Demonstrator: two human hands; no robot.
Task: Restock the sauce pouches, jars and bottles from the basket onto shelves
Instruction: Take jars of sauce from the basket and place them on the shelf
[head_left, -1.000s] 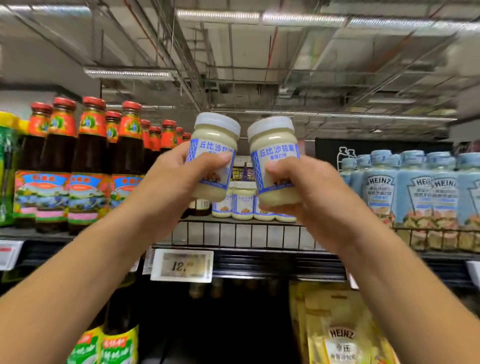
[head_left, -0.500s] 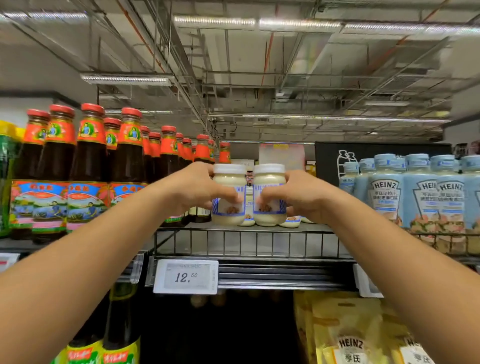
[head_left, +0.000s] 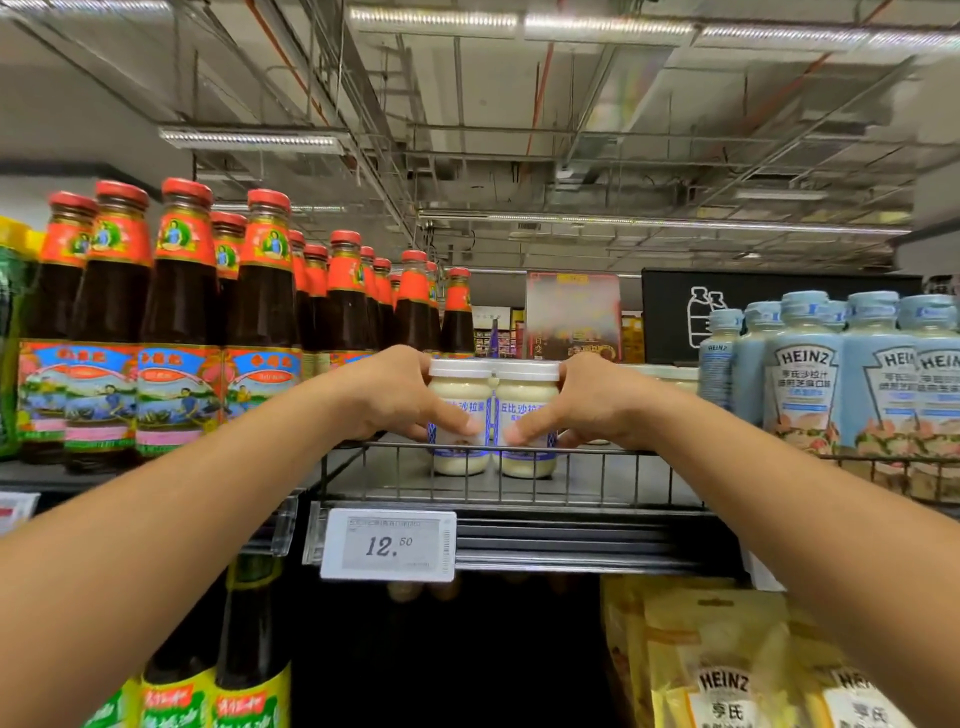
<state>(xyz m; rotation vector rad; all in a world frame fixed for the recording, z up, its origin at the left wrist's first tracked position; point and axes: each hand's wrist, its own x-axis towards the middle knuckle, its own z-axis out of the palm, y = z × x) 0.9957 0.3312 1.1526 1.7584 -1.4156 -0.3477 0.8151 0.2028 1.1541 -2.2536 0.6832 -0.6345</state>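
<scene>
Two jars upright on the wire shelf (head_left: 519, 486)
Left hand (head_left: 387, 395) grips left jar (head_left: 460, 415); right hand (head_left: 597, 402) grips right jar (head_left: 527, 415); jars touching.

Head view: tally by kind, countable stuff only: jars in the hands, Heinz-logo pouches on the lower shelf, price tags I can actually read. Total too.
Jars gripped: 2, left jar in the left hand, right jar in the right hand
Yellow Heinz-logo pouches: 2
Readable price tag, showing 12.50: 1
Total: 5
</scene>
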